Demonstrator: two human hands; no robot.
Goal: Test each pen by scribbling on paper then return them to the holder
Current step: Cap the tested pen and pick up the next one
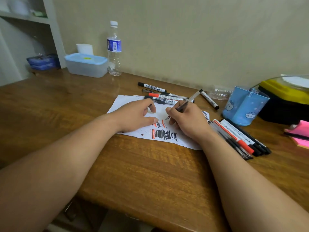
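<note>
Step in hand: scribble test of one pen. The right hand [187,119] grasps a clear-barrelled pen [189,99] in a writing grip, its tip at or just above the paper [127,102]; contact cannot be confirmed. The left hand [135,116] grasps nothing and rests on the sheet, fingers loosely curved, pinning it to the counter [150,164]. Black and red scribbles [164,134] lie just below the tip.

Recommendation: the tip should mark bare paper clear of existing strokes, with light pressure and short strokes, so a faint line reads plainly. The blue holder [242,108] stands to the right, no pens visible in it. Loose pens lie beyond the sheet [160,96] and beside the right wrist [237,136].
</note>
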